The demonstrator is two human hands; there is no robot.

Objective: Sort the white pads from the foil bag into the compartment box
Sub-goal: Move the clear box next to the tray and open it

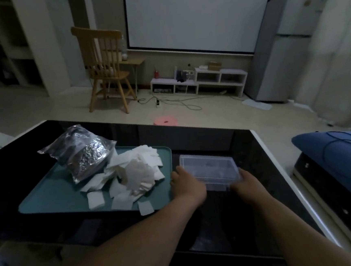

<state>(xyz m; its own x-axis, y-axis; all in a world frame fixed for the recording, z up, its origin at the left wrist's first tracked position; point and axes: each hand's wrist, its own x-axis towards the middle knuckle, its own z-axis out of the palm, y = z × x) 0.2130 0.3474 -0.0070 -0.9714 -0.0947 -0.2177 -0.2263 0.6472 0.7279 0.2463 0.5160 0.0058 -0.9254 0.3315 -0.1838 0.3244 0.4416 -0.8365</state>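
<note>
Left hand (185, 185) and right hand (248, 182) gripping compartment box (208, 165) ends, fingertips partly hidden, box interior indistinct

The foil bag (80, 149) is crinkled silver with bright glints, the pads (131, 175) are plain white, and the tray (48, 197) is a flat teal. The compartment box (209, 166) is clear, colourless plastic that reads greyish against the glossy black table (191, 135), which has a white rim. The chair (105, 69) is honey-coloured wood, the floor (62, 108) pale beige, the round disc (166, 121) pink, the projection screen (198, 14) white with a black lower edge, the low shelf (200, 82) white and the cushion (337, 150) deep blue.
</note>
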